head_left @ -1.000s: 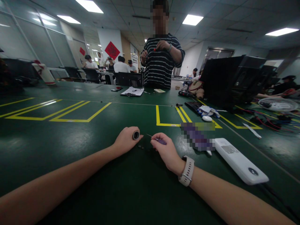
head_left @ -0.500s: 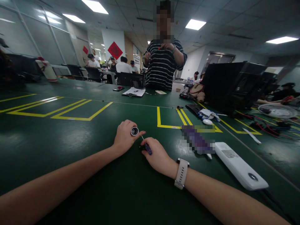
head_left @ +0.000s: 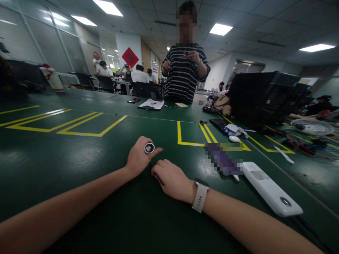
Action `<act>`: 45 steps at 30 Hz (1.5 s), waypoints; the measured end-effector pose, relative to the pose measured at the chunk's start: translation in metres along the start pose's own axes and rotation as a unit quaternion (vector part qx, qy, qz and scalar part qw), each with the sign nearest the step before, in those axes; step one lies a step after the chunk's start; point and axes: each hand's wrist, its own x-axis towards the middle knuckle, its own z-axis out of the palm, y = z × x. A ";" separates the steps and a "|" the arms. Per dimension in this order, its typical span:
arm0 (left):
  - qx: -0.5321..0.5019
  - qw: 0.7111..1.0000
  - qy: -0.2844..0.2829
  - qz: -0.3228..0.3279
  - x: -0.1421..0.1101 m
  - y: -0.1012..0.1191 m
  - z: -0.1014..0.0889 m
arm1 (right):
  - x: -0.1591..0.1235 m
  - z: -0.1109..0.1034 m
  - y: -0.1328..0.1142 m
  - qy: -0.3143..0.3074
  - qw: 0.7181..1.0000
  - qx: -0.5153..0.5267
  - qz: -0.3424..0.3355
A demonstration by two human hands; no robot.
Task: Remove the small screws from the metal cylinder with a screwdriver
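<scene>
My left hand (head_left: 138, 157) is closed around a round connector (head_left: 149, 148), whose silver-rimmed end faces up with small light parts inside a dark hollow. Its thumb points off to the right. Just to the right, my right hand (head_left: 172, 180) grips a small screwdriver (head_left: 160, 180). Most of the dark purple handle is hidden by the fingers. The thin shaft runs up and left to the underside of the left hand; whether its tip touches the connector I cannot tell.
On the green table (head_left: 111, 218) at right are a white power strip (head_left: 272, 190), a blurred purple packet (head_left: 222, 158) and a white oval object (head_left: 234, 139). A clipboard (head_left: 151, 103) lies at the back, before a standing person (head_left: 182, 74). Black equipment (head_left: 254, 98) stands at right.
My right hand has moved left and turned so that its back covers most of the screwdriver handle. The connector has shifted slightly left and its open end now faces more toward me.
</scene>
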 end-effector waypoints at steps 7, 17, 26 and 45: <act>0.002 1.000 0.009 -0.026 0.003 0.002 -0.003 | -0.022 -0.019 -0.010 -0.001 0.997 0.078 -0.025; -0.180 0.956 0.003 -0.232 0.013 0.023 -0.025 | -0.038 -0.031 0.003 0.212 0.735 0.564 0.310; -0.498 0.746 -0.019 -0.442 -0.008 0.060 -0.053 | -0.039 -0.023 0.003 0.219 0.738 0.541 0.338; -0.495 0.756 -0.079 -0.421 -0.023 0.065 -0.057 | -0.042 -0.035 -0.019 0.141 0.899 0.267 0.317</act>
